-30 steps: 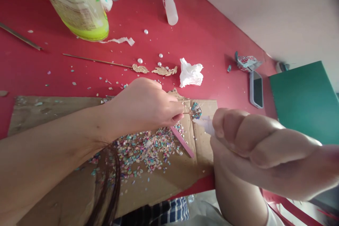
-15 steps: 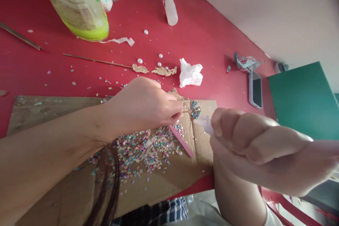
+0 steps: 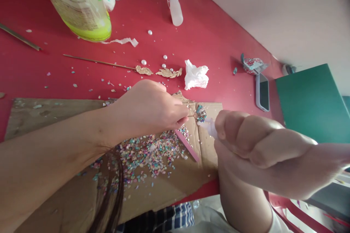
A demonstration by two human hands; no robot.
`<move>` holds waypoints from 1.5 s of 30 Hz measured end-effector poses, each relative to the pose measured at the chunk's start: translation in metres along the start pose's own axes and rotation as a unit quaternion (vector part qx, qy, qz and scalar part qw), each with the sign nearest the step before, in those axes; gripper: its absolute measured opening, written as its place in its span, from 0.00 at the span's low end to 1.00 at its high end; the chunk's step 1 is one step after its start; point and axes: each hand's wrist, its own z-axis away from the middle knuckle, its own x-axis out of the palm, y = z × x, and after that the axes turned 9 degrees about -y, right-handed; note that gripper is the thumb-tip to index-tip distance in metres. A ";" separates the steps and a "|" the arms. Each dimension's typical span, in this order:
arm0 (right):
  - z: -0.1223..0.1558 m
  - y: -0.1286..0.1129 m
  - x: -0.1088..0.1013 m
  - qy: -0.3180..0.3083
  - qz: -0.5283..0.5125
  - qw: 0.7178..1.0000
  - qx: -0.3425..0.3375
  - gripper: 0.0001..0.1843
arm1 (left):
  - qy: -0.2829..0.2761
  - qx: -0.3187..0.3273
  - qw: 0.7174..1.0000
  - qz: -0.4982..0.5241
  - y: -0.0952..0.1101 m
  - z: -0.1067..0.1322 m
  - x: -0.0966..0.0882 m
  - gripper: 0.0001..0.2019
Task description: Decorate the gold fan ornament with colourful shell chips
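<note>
My left hand is closed, its fingertips pinching the thin metal stem of a hairpin-like ornament. The ornament's small head is covered in teal and multicoloured chips. To its right, my right hand is wrapped round a small translucent squeeze bottle, most of it hidden by the fingers. The bottle's nozzle points left, at the lower edge of the ornament's head; whether they touch I cannot tell. Below my left hand, many coloured stone chips are spread on cardboard, with a pink stick among them.
Crumpled white tissue, gold leaf pieces, a long hairpin and pearls lie beyond the cardboard. A white squeeze bottle, a large bottle and a phone are on the red table. Hair strands hang low.
My right hand and its squeeze bottle have shifted slightly left, closer to the ornament's head, which has turned a little. My left hand keeps its pinch on the stem.
</note>
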 end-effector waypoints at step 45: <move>0.000 -0.001 0.001 -0.006 -0.002 1.000 0.011 0.38 | 0.019 0.002 0.999 -0.034 0.003 -0.002 0.004 0.15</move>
